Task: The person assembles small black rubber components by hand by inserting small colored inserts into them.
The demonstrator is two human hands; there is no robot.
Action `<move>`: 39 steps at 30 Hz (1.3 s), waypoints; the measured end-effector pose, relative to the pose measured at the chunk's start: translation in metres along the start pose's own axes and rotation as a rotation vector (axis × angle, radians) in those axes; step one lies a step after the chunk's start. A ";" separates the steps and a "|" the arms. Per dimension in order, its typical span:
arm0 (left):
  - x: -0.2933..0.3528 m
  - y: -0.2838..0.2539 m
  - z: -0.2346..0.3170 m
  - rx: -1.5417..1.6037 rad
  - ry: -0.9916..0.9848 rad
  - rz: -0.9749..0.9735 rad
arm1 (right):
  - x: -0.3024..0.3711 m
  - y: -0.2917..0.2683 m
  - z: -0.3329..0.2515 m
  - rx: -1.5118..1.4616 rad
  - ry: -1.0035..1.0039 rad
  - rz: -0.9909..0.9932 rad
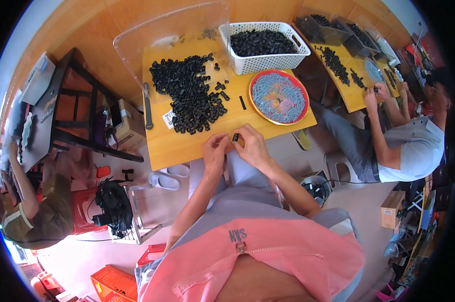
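At the near edge of the yellow table [162, 153], my right hand [254, 147] pinches a small black plastic part [235, 137] between thumb and fingers. Close beside it, my left hand [215, 152] has its fingertips pressed together; whatever they hold is hidden or too small to name. Beyond my hands lies a large heap of similar small black parts [187, 85], with a few loose ones to its right. To the right stands a round red tray [253, 111] with a gold rim, full of tiny grey-blue pieces, some pinkish in the middle.
A white basket [260, 65] of black parts stands at the back, beside a clear plastic sheet [132, 60]. A dark-handled tool [148, 110] lies at the left edge; a short black strip [242, 102] lies mid-table. People work at tables on both sides. Slippers [164, 181] lie on the floor.
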State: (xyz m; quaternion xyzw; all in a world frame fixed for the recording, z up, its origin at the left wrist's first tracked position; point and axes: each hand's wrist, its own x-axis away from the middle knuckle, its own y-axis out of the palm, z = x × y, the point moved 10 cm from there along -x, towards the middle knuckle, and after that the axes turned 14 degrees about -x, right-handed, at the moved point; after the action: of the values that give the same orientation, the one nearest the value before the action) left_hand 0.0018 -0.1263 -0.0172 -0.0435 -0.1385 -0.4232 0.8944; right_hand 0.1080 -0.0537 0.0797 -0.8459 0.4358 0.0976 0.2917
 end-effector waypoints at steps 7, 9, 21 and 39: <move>0.016 -0.046 0.038 -0.584 0.588 0.322 | -0.121 -0.073 0.027 0.177 -0.061 0.078; 0.015 -0.039 0.039 -0.605 0.609 0.299 | -0.167 -0.097 0.032 0.118 -0.085 0.168; 0.000 -0.046 0.014 -0.317 0.403 0.160 | -0.084 -0.147 0.090 -0.144 0.112 0.379; 0.281 0.046 0.308 0.621 0.944 -0.796 | 0.048 -0.066 0.032 -0.231 0.168 0.339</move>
State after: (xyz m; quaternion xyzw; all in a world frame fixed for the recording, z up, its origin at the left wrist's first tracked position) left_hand 0.1422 -0.2459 0.3598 0.4577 0.1456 -0.6335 0.6066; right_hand 0.1918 -0.0381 0.0604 -0.7933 0.5806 0.1236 0.1349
